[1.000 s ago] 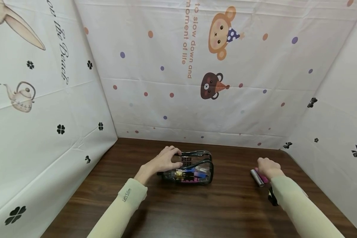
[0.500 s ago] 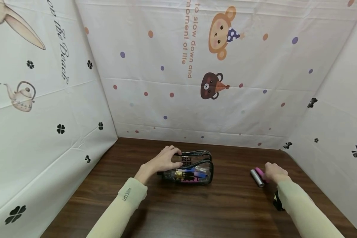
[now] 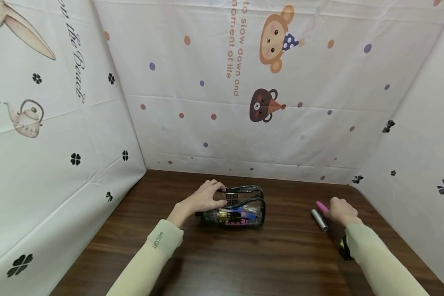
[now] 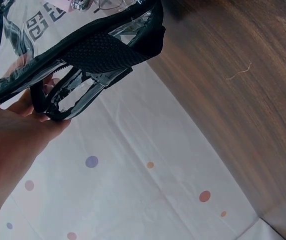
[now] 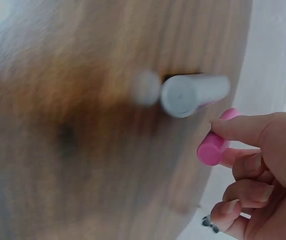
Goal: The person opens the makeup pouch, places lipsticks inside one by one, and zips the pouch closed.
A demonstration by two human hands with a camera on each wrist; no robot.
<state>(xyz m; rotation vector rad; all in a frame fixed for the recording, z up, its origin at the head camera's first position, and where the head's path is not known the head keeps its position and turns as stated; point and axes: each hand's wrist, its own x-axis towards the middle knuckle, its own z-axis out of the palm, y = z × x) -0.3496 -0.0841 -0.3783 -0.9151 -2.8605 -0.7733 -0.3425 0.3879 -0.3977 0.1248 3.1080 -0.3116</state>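
My left hand (image 3: 205,196) grips the open top of a clear zip pouch (image 3: 263,213) with black trim; it stands on the table with colourful items inside. In the left wrist view, the fingers partly show behind the pouch's black edge (image 4: 98,52). On the right, my right hand (image 3: 342,211) pinches a slim pink tube (image 5: 211,149) between thumb and index finger, the other fingers curled. The tube's far end (image 3: 321,206) points up-left in the head view. Close beside it a silver-grey cylinder (image 3: 320,220) lies on the table.
The dark wood table (image 3: 274,263) is bordered by white printed cloth (image 3: 192,131) at the back and both sides. A small pale blurred thing (image 5: 146,87) shows beside the grey cylinder in the right wrist view. A black strap (image 3: 345,248) hangs at the right wrist.
My right hand has shifted slightly right, and the pink tube has turned and come away from beside the silver-grey cylinder. The left hand and pouch hold still.
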